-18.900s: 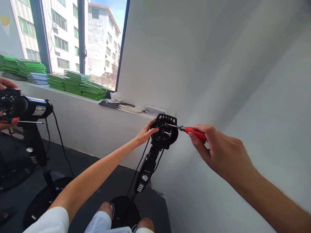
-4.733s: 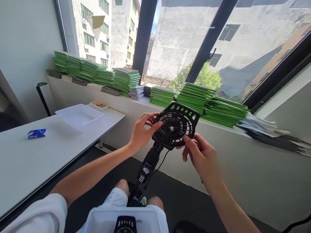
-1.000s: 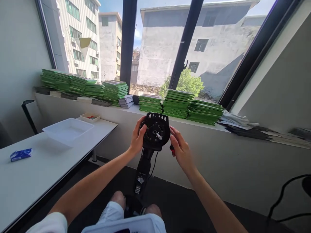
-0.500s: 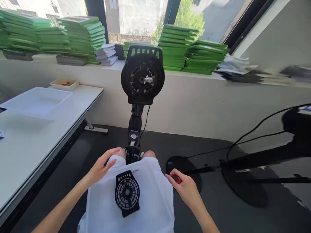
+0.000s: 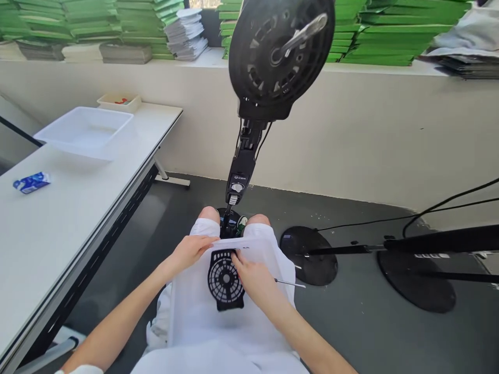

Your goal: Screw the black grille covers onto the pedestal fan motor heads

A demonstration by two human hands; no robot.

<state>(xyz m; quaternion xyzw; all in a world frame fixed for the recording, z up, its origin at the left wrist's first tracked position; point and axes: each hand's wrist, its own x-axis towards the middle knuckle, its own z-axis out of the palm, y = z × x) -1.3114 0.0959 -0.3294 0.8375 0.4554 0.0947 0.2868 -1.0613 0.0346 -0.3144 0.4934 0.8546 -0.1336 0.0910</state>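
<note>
Two bare hands meet at the lap. The right hand (image 5: 255, 280) reaches over the vented black cover (image 5: 226, 279), fingertips at its upper right corner; whether they pinch it cannot be told. A screwdriver (image 5: 290, 283) juts from under the same hand – handle hidden, apparently gripped in the curled fingers. The left hand (image 5: 191, 253) rests extended fingers on the far rim of the white tray (image 5: 189, 319); any thumb grip is hidden. The cover lies inside the tray, near that rim. Steady the tray with the left hand, handle the cover by its solid edge rather than its slats, and keep the screwdriver tip directed away from the legs. Beyond the tray, the black fan head (image 5: 268, 67) sits on its post (image 5: 244, 163), its spindle exposed. Compared with half a second earlier, the right hand is now at the cover instead of beside the tray, and the left hand is at the rim instead of over the thigh; the cover remains in the tray.
</note>
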